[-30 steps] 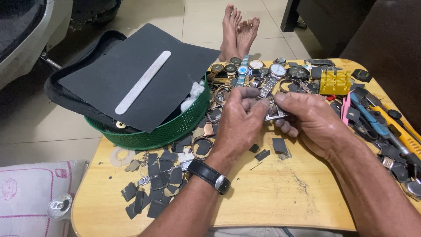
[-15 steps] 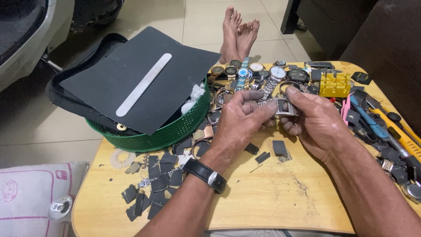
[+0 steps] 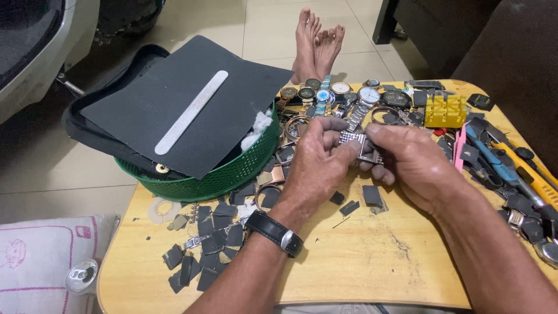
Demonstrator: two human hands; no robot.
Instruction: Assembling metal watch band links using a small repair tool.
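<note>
Since the earlier frames both hands have lifted a little off the counter [image 3: 360, 256] and drawn closer together, bringing the small metal watch [image 3: 361, 145] up between them. The left hand [image 3: 317, 168] pinches one end of its linked silver band with thumb and forefinger pressed together, while the right hand [image 3: 415, 166] grips the other end, fingers curled and closed on the square case; held this way the piece is stretched taut and steady above the wood, probably so the join between band and case can be seen. A black wristwatch with a steel buckle [image 3: 273, 231] sits on the left forearm. The counter is pale, scuffed wood with rounded corners. Dark, flat, squarish scraps [image 3: 212, 241] lie scattered at the left, likely pushed aside. A round green plastic basket [image 3: 221, 177] with slotted walls carries a black sheet [image 3: 174, 99] and a long pale file [image 3: 192, 111], with a tuft of white cotton [image 3: 257, 127] at its rim. A row of round-faced watches [image 3: 343, 92] lines the far edge, next to a yellow plastic block [image 3: 444, 110] and blue and yellow tools [image 3: 505, 163] at the right.
</note>
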